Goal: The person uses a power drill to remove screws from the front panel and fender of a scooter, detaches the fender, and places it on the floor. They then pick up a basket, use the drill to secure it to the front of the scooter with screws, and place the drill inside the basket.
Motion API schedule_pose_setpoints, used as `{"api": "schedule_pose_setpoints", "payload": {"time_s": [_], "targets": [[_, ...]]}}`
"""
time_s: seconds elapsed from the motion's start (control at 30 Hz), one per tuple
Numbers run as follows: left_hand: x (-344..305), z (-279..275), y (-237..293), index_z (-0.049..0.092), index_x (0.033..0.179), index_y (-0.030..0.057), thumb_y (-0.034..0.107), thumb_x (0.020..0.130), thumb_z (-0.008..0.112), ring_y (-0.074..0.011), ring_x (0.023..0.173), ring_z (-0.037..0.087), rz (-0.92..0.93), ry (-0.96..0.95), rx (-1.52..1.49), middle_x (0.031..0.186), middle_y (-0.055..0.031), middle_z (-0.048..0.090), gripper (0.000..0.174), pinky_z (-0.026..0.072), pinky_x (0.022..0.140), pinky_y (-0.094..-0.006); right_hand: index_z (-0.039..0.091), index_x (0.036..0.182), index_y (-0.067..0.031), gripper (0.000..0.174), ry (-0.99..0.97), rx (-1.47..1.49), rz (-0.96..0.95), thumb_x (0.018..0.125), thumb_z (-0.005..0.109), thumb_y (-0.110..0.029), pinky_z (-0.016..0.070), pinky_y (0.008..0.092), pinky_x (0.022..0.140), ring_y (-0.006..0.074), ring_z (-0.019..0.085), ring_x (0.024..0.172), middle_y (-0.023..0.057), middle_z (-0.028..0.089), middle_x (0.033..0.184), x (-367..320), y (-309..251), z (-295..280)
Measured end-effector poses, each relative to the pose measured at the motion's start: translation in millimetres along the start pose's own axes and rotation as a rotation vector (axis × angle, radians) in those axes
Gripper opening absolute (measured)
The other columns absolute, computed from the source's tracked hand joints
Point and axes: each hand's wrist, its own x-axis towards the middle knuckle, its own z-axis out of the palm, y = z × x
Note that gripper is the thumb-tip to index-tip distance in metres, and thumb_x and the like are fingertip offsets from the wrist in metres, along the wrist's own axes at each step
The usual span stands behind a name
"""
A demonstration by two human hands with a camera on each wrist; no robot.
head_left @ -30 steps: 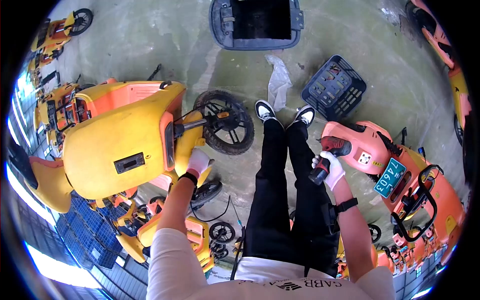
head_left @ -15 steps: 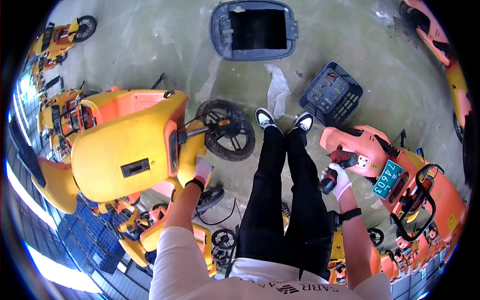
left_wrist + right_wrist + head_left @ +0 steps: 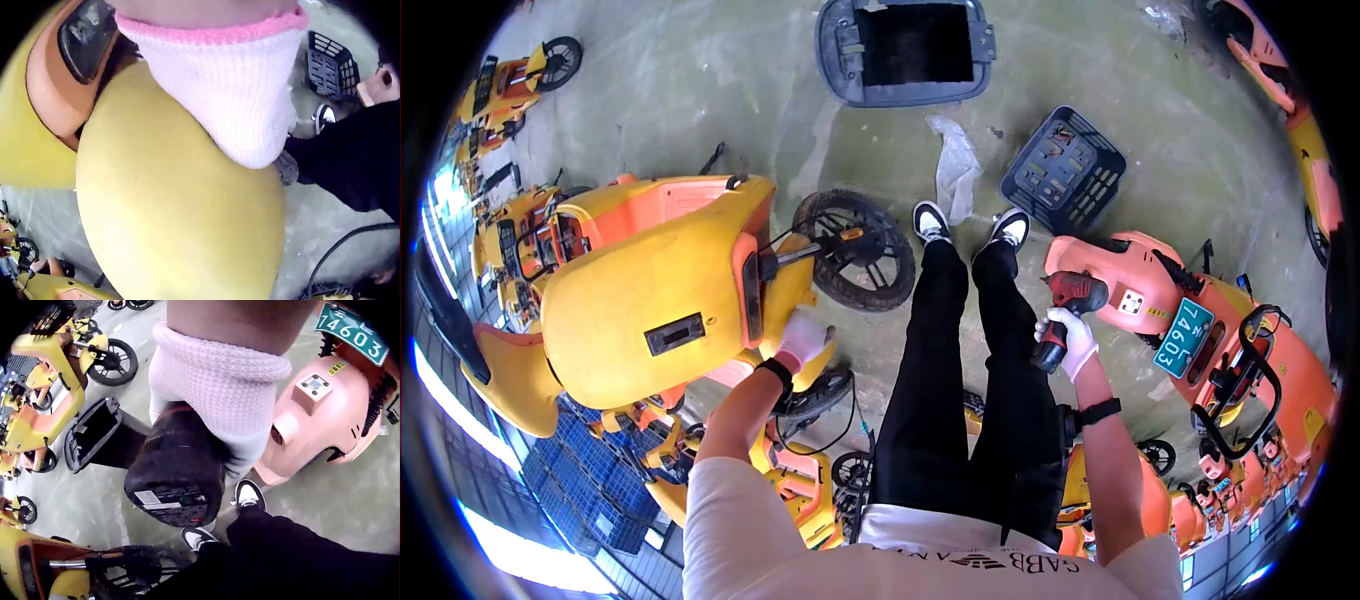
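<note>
Left arm: extended forward and to the left, elbow bent. The gloved left hand point(image 3: 803, 335) lies against the lower edge of the yellow scooter shell point(image 3: 650, 300), just below the front wheel point(image 3: 855, 250). Whether its fingers hook round that edge or lie flat cannot be told from either view.

Right arm: bent at the elbow, forearm raised beside the right leg. The gloved right hand point(image 3: 1068, 340) is clenched round the grip of the red-and-black power driver point(image 3: 1065, 310). The tool's head is tilted toward the orange scooter tail point(image 3: 1140, 290) and sits just beside it; contact cannot be confirmed.

Head view only: the whole layout. The person stands on the concrete floor point(image 3: 700, 90) between the two scooters. A black crate point(image 3: 1062, 170) and a crumpled plastic bag point(image 3: 955, 165) lie ahead of the shoes, and a grey seat tub point(image 3: 905, 50) lies beyond them.

Left wrist view only: the glove's knit and pink cuff, pressed directly on the rounded yellow surface. The fingers are hidden behind the glove's bulk.

Right wrist view only: the underside of the driver's battery base with its label, and the glove wrapped over the grip. The green number plate point(image 3: 350, 325) on the orange tail shows close up.
</note>
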Motion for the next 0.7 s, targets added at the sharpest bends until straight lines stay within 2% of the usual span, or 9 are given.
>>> {"api": "schedule_pose_setpoints", "payload": {"time_s": [0.07,0.13,0.23,0.33,0.47,0.5,0.6,0.67,0.7], "targets": [[35,81,-2,0.067,0.081,0.0022,0.043,0.086,0.043,-0.0319,0.077,0.061,-0.092,0.089,0.097,0.079,-0.015,0.064,0.047,0.0439,0.075,-0.0409,0.055,0.084,-0.0001,0.018,-0.002,-0.009,0.002,0.074,0.064,-0.012,0.053,0.0364,0.06,0.0235,0.06,0.064,0.0105,0.057,0.071,-2,6,8],[43,90,8,0.067,0.087,0.0027,0.037,0.086,0.046,-0.0307,0.08,0.062,-0.192,0.192,0.178,0.085,-0.0132,0.066,0.04,0.0443,0.074,-0.0413,0.055,0.083,0.0003,0.017,0.03,-0.002,0.002,0.074,0.064,-0.011,0.0527,0.0364,0.059,0.0228,0.06,0.064,0.0106,0.057,0.071,-7,4,17],[49,113,18,0.067,0.097,0.0089,0.015,0.081,0.054,-0.0263,0.089,0.062,0.132,-0.142,0.595,0.097,-0.0101,0.065,0.021,0.0446,0.073,-0.0449,0.055,0.083,0.0001,0.017,0.01,0.007,0.002,0.074,0.064,-0.011,0.0528,0.0367,0.059,0.0231,0.06,0.064,0.0105,0.057,0.071,-10,1,16],[38,105,22,0.067,0.098,0.009,0.017,0.08,0.056,-0.0249,0.089,0.061,0.05,-0.131,0.796,0.096,-0.0095,0.065,0.022,0.0449,0.073,-0.0441,0.055,0.083,-0.0001,0.017,0.001,-0.023,0.023,0.074,0.064,-0.01,0.0527,0.0365,0.059,0.023,0.06,0.065,0.0104,0.057,0.071,-11,3,18],[22,87,24,0.068,0.095,0.0083,0.016,0.077,0.057,-0.0265,0.089,0.061,0.063,-0.021,0.66,0.096,-0.0105,0.065,0.022,0.0455,0.074,-0.0454,0.055,0.084,-0.0011,0.018,0.065,-0.074,-0.041,0.073,0.064,-0.011,0.0535,0.0375,0.061,0.0251,0.061,0.066,0.0105,0.057,0.073,-13,4,10],[26,124,14,0.069,0.093,0.009,0.017,0.077,0.057,-0.0263,0.086,0.062,0.134,0.05,0.54,0.093,-0.01,0.066,0.022,0.0456,0.076,-0.0441,0.054,0.084,-0.001,0.018,0.048,-0.055,-0.036,0.073,0.064,-0.011,0.0535,0.0375,0.061,0.025,0.061,0.066,0.0107,0.057,0.073,-12,6,6],[-27,92,22,0.069,0.084,0.0104,0.016,0.081,0.05,-0.0263,0.077,0.061,0.481,0.0,0.777,0.083,-0.009,0.066,0.02,0.0445,0.07,-0.042,0.054,0.084,-0.0007,0.019,0.027,-0.016,-0.003,0.073,0.064,-0.011,0.0534,0.0377,0.06,0.0248,0.061,0.065,0.0112,0.057,0.073,-6,9,-9],[-60,97,31,0.069,0.082,0.0123,0.019,0.081,0.049,-0.0253,0.074,0.061,0.233,-0.154,0.115,0.08,-0.0096,0.065,0.021,0.0426,0.067,-0.0434,0.053,0.086,-0.0004,0.02,0.011,0.046,0.02,0.073,0.064,-0.011,0.0535,0.038,0.06,0.0251,0.061,0.066,0.0118,0.057,0.074,-8,11,-16],[-73,109,31,0.068,0.078,0.0145,0.022,0.081,0.05,-0.0237,0.073,0.061,0.215,-0.112,0.135,0.076,-0.0086,0.065,0.02,0.041,0.065,-0.0445,0.053,0.086,0.0004,0.021,0.014,0.059,-0.031,0.073,0.065,-0.011,0.0538,0.0379,0.061,0.0253,0.061,0.066,0.0121,0.058,0.075,-13,11,-13]]}}
